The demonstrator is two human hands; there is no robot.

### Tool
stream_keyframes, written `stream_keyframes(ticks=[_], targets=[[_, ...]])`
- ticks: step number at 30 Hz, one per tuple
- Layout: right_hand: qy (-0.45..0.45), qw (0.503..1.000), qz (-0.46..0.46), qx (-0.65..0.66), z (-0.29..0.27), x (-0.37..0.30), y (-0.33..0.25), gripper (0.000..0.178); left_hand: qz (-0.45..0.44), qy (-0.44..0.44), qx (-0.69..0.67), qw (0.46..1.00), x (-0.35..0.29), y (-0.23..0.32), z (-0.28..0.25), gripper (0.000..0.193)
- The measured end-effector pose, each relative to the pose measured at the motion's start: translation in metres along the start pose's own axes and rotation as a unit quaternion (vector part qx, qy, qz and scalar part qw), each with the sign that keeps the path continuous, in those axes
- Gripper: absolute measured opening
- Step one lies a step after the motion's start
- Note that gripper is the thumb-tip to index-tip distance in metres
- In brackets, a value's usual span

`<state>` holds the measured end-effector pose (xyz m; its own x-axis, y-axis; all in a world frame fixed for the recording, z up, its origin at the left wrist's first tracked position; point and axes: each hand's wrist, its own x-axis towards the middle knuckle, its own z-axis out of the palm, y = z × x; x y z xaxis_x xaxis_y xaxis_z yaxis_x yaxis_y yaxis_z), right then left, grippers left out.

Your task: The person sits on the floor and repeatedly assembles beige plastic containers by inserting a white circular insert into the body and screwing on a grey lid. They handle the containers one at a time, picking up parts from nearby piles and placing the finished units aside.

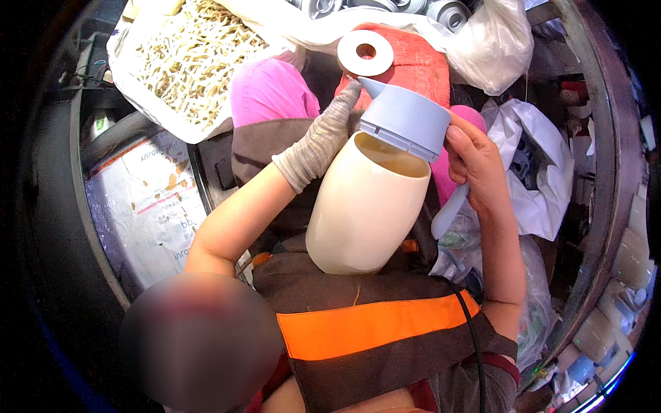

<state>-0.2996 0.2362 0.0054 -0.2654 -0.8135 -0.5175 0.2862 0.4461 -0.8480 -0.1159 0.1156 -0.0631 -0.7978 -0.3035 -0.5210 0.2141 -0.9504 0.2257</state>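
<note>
A cream jug body, open at its rim, leans on my lap with its mouth tilted away from me. Over that mouth sits a blue-grey spouted jug top, tipped so that a gap shows between it and the rim. My right hand, bare, is closed round the top's right side, by its handle. In a knitted glove, my left hand lies against the jug body's left side near the rim, a fingertip by the spout. Its other fingers are mostly hidden behind the jug.
A white sack of small pale pieces stands at the far left. Beyond the jug, a white ring-shaped roll lies on red cloth. Grey round parts are at the back. Plastic bags crowd the right, inside a dark metal frame.
</note>
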Motion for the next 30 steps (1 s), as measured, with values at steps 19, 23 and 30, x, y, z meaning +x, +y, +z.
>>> stream_keyframes(ticks=[19, 23, 30], targets=[[-0.052, 0.973, -0.181, -0.133, 0.012, 0.01, 0.029, 0.037, 0.07, -0.064, 0.299, 0.95, -0.04, -0.003, -0.016, 0.082], [-0.08, 0.972, -0.179, -0.128, 0.011, 0.013, 0.03, 0.04, 0.067, -0.079, 0.325, 0.94, -0.043, -0.003, -0.014, 0.085], [-0.147, 0.981, 0.102, -0.068, -0.006, -0.007, -0.002, 0.037, 0.014, -0.101, 0.34, 0.935, -0.054, 0.005, 0.018, 0.082]])
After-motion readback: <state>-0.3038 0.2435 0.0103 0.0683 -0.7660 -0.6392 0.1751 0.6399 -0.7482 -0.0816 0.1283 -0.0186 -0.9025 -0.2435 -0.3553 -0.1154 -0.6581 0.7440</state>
